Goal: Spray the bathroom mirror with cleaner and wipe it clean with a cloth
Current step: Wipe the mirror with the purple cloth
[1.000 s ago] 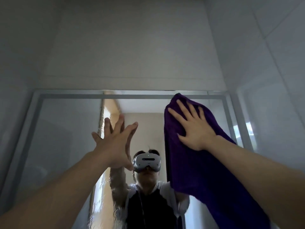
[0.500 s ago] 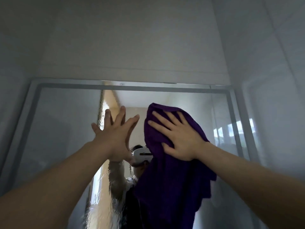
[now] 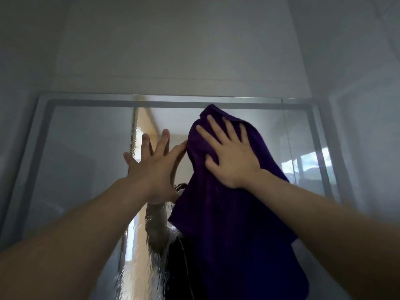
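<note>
Right hand, fingers flat, presses purple cloth against mirror; left hand splayed flat on glass beside it

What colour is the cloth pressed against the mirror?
Dark purple cloth, plain with no pattern, seen in the head view.
</note>
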`<state>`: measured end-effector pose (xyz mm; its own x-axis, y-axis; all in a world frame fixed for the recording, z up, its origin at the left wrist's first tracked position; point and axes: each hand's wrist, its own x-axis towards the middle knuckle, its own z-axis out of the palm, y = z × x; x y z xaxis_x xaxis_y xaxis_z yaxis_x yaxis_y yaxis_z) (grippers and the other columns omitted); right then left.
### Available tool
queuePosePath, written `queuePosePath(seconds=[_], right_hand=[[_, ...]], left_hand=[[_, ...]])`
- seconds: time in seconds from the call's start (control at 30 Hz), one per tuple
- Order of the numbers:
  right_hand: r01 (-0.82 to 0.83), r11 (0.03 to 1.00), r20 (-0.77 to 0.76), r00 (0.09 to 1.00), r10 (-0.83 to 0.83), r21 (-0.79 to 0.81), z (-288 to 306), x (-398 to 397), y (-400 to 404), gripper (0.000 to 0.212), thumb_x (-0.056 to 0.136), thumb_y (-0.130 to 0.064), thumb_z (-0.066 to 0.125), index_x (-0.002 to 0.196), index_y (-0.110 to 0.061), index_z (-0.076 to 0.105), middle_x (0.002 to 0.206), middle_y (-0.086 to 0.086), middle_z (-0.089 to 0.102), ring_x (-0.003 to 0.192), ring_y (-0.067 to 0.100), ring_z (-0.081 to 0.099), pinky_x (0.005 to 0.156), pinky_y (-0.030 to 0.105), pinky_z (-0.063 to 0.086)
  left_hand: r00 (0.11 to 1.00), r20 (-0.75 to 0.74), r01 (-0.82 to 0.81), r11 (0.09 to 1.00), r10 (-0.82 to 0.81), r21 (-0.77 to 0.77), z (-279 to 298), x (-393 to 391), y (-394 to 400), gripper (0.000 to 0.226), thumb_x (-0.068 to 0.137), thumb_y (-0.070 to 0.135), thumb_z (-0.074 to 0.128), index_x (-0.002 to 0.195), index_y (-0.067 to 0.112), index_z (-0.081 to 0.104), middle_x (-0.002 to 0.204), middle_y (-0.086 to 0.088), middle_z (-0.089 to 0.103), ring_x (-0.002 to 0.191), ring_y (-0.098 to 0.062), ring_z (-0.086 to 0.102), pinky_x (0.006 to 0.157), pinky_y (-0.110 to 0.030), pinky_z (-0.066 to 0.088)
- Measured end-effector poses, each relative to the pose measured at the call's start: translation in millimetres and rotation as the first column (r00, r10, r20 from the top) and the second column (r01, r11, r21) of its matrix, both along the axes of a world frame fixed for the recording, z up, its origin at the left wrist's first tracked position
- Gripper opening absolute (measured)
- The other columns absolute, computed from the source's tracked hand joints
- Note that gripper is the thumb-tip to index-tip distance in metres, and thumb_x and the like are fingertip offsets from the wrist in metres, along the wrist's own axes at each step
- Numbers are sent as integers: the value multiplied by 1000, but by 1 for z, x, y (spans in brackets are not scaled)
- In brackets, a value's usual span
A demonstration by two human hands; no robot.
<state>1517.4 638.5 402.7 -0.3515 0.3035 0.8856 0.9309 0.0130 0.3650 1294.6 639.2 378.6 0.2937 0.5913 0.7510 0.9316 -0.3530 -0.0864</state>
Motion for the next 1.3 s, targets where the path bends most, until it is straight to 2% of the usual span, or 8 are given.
queuePosePath(seconds=[0.2, 0.43, 0.53, 0.73, 0.83, 0.93, 1.17, 1.3], right_hand=[[46, 994, 369, 930, -5, -103, -23, 70, -19, 87, 87, -53, 45, 162, -42, 3, 173, -9, -6, 157, 30, 6, 122, 56, -1], [84, 996, -214, 974, -80, 10, 45, 42, -7, 78, 89, -62, 17, 160, -44, -7, 172, -3, -12, 157, 35, -5, 123, 65, -1], [43, 999, -272, 961, -39, 8, 54, -7, 2, 78, 88, -60, 16, 161, -42, -6, 172, -2, -13, 157, 35, -7, 122, 65, -4], [-14, 999, 34, 999, 15, -40, 6, -63, 12, 76, 90, -59, 20, 162, -43, 0, 173, -4, -8, 158, 34, -2, 123, 61, -8], [-26, 994, 327, 943, 61, -110, -17, -47, 7, 77, 91, -54, 31, 162, -41, 5, 173, -6, -4, 158, 31, 1, 124, 57, -9], [-30, 992, 448, 890, 82, -120, -16, -6, -3, 82, 86, -46, 44, 163, -37, 15, 173, -6, 4, 157, 27, 7, 124, 51, -7], [51, 999, -47, 998, -51, 4, 39, -15, -2, 80, 86, -55, 24, 161, -45, -2, 173, -6, -6, 158, 35, 3, 124, 60, -1], [30, 999, -84, 996, -29, 16, 48, -77, 12, 82, 85, -57, 20, 162, -41, -3, 173, -4, -9, 158, 32, -2, 124, 60, -3]], left_hand=[[1000, -22, -14, 999, 15, 49, -9, -5, 6, 144, 57, 72, 87, 150, 56, -22, 159, 14, -41, 151, -38, -34, 115, -78, 2], [998, -66, -5, 1000, 6, 20, -7, -6, 3, 141, 61, 74, 83, 148, 56, -28, 158, 12, -44, 149, -39, -36, 115, -77, -4], [985, -169, -15, 1000, 18, 21, 2, -29, -4, 138, 60, 81, 78, 150, 56, -24, 163, 13, -37, 153, -37, -29, 118, -75, 6], [965, -32, -260, 965, 259, -22, 14, -131, -11, 151, 56, 72, 87, 143, 60, -36, 157, 12, -49, 150, -36, -35, 119, -71, 15], [985, -5, -175, 979, 175, -105, 5, -139, -9, 150, 63, 58, 92, 138, 64, -38, 155, 15, -51, 148, -35, -39, 121, -68, 22], [991, 28, -126, 987, 130, -96, 6, -137, -6, 151, 63, 50, 95, 148, 59, -30, 158, 14, -46, 150, -37, -36, 121, -68, 22], [992, 72, -101, 993, 105, -62, 7, -135, 1, 152, 57, 43, 100, 159, 50, -13, 167, 9, -31, 155, -34, -24, 119, -68, 20], [995, 26, -90, 991, 93, -103, 11, -139, 1, 147, 60, 45, 97, 160, 47, -11, 169, -1, -28, 155, -38, -22, 118, -75, 17]])
